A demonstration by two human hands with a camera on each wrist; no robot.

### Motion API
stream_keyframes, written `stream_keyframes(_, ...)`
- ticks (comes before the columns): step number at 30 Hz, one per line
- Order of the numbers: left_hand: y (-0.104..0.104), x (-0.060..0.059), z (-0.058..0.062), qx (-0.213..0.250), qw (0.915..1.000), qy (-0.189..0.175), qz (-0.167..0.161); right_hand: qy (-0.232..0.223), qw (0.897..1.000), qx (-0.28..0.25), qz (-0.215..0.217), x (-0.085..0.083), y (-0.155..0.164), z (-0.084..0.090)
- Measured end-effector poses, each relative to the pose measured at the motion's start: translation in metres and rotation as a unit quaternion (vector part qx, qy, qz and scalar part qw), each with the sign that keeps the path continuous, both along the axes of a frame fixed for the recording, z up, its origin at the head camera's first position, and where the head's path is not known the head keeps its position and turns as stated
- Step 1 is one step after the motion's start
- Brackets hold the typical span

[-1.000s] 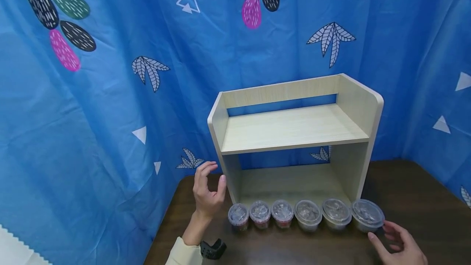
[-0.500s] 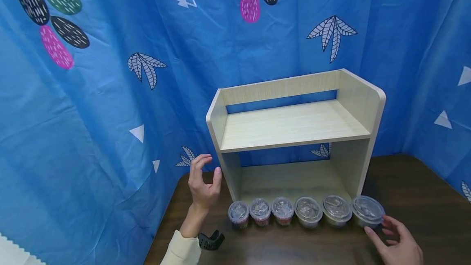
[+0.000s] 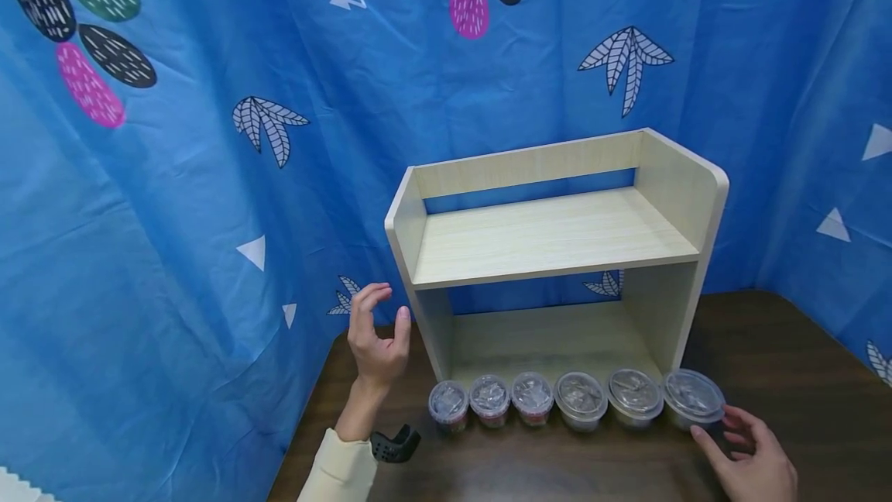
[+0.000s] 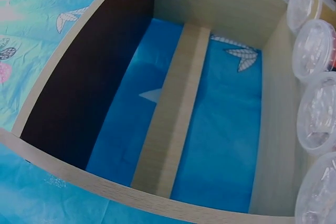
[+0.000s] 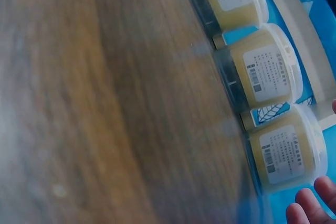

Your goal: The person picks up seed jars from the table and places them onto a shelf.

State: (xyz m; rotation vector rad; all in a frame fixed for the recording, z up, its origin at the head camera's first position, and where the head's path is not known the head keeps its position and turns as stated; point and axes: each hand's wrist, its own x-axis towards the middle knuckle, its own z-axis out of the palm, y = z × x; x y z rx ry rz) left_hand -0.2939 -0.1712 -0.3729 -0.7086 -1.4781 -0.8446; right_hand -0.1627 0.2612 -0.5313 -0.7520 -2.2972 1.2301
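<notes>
Several lidded clear plastic tubs stand in a row along the front of a pale wooden shelf. The three on the left, such as the leftmost tub (image 3: 448, 404), are smaller with some red showing. The three on the right are wider; in the right wrist view the end tub (image 5: 283, 153) has yellowish contents and a white printed label. My right hand (image 3: 756, 459) is beside this rightmost tub, fingertips at its right side and thumb in front; whether they touch cannot be told. My left hand (image 3: 376, 343) is raised left of the shelf, fingers loosely curved, holding nothing.
The two-level shelf (image 3: 557, 235) stands on a dark brown table (image 3: 543, 471), behind the tubs. A blue patterned curtain (image 3: 516, 91) hangs behind and at both sides. A black strap-like device (image 3: 395, 445) is at my left wrist.
The head view has shifted slightly. My left hand has drifted a little left and up in the picture; my right hand stays beside the rightmost tub. The tubs keep their row.
</notes>
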Motion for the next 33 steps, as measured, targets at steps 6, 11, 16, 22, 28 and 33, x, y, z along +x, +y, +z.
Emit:
stream_keyframes(6, 0.000, -0.004, 0.007, 0.007, 1.0000, 0.004, 0.002, -0.021, 1.000, 0.004, 0.011, -0.006, 0.005, -0.002)
stream_keyframes(11, 0.000, -0.007, 0.012, 0.011, 0.9999, 0.005, 0.005, -0.020, 1.000, -0.002, 0.022, -0.009, 0.006, -0.003)
stream_keyframes(16, 0.000, -0.011, 0.016, 0.013, 0.9999, 0.005, 0.007, -0.023, 0.999, -0.011, 0.021, -0.012, 0.007, -0.004)
stream_keyframes(22, 0.000, -0.014, 0.022, 0.017, 0.9998, 0.002, 0.008, -0.034, 0.999, -0.014, 0.020, -0.016, 0.007, -0.003)
stream_keyframes(28, 0.001, -0.017, 0.026, 0.021, 0.9996, -0.016, 0.011, -0.042, 0.999, -0.015, 0.019, -0.019, 0.009, -0.003)
stream_keyframes(33, 0.000, -0.019, 0.030, 0.020, 0.9994, -0.026, 0.015, -0.055, 0.998, -0.021, 0.035, -0.022, 0.011, -0.004)
